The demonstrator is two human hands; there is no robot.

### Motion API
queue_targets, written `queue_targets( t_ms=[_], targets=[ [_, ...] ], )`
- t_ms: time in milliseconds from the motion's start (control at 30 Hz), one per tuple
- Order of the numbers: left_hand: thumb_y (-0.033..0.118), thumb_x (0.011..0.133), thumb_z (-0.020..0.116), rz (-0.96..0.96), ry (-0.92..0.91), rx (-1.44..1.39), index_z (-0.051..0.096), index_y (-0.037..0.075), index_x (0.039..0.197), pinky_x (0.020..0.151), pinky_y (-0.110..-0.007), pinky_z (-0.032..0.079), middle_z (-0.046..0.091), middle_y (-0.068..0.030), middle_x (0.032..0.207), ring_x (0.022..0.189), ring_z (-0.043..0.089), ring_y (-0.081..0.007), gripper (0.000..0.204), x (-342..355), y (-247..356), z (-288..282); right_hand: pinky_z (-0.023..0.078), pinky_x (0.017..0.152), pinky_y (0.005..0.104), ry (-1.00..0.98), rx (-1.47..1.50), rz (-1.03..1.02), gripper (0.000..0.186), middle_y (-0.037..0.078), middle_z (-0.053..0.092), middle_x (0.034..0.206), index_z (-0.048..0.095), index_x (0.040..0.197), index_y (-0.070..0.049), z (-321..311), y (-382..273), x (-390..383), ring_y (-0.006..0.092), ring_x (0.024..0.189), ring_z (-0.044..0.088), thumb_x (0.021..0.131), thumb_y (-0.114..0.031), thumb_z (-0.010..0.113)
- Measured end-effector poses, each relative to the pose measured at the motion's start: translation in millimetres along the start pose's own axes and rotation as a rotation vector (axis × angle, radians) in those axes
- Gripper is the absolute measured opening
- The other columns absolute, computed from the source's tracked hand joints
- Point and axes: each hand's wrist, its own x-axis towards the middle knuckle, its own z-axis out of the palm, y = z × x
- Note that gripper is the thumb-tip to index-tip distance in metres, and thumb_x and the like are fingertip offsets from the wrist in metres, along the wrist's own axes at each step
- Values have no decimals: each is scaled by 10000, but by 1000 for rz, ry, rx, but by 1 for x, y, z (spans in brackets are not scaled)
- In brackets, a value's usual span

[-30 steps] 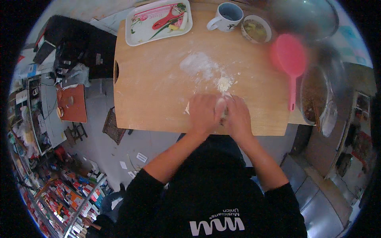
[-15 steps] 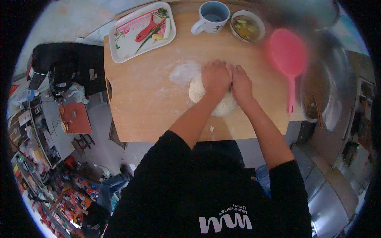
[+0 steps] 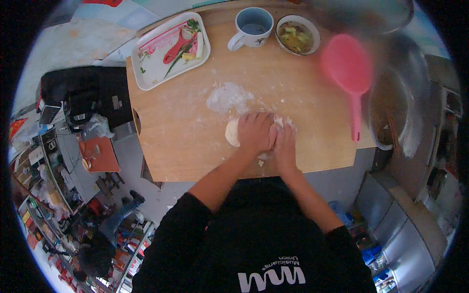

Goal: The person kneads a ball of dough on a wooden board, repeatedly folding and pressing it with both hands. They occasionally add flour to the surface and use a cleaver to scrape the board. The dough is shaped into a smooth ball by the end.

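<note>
A pale lump of dough (image 3: 232, 133) lies on a light wooden board (image 3: 181, 141) near its front edge. Over the top of it my left hand (image 3: 256, 132) presses with the fingers curled round its far side. Right against it, my right hand (image 3: 285, 146) grips the dough's right part, thumb beside the left hand. Much of the dough is hidden beneath both hands. Just beyond them lies a patch of white flour (image 3: 228, 98), and a small dough crumb (image 3: 261, 163) sits close to my wrists.
Along the back stand a white tray (image 3: 155, 78) with a red spoon (image 3: 176, 51) and vegetable pieces, a blue-lined mug (image 3: 254, 28) and a bowl (image 3: 297, 35) of liquid with green bits. To the right are a pink ladle (image 3: 348, 66) and a metal basin (image 3: 386, 145).
Both hands have come nearer to me, drawing the dough toward the board's front edge. More of the flour patch shows, and the view has shifted slightly.
</note>
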Motion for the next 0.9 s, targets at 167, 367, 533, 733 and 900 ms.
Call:
queue_targets(
  t_ms=[167,367,533,733,900],
  targets=[
    [280,811,443,-92,-57,97,651,65,765,768,-400,401,590,-96,895,869,529,-264,303,51,-20,20,366,884,465,-103,-145,57,426,235,446,1195,468,1141,26,8,21,62,373,1033,454,729,-42,555],
    [329,869,376,-394,-164,-98,651,59,730,744,-438,410,603,-146,817,806,545,-314,410,85,-29,0,373,864,446,-238,-166,-1,561,212,462,1171,458,1168,12,-20,-1,86,364,1033,454,653,-72,666],
    [314,838,429,-256,-323,28,630,48,800,706,-432,408,625,-115,871,794,555,-310,336,20,9,-37,316,956,464,-162,32,-67,668,242,419,1210,410,1199,13,-42,-11,7,414,1126,384,614,-97,714],
    [314,794,493,16,104,24,618,81,823,700,-403,395,605,-81,902,826,552,-255,266,-10,-5,8,321,951,474,-125,-81,-43,605,241,418,1205,420,1167,16,-8,9,4,417,1118,391,631,-80,682],
    [319,830,448,-126,-75,175,631,78,791,698,-397,416,611,-92,877,815,562,-262,305,56,-15,20,393,814,450,-186,-198,92,435,191,497,1055,495,1022,25,1,28,76,371,936,474,632,-59,670]
  ],
)
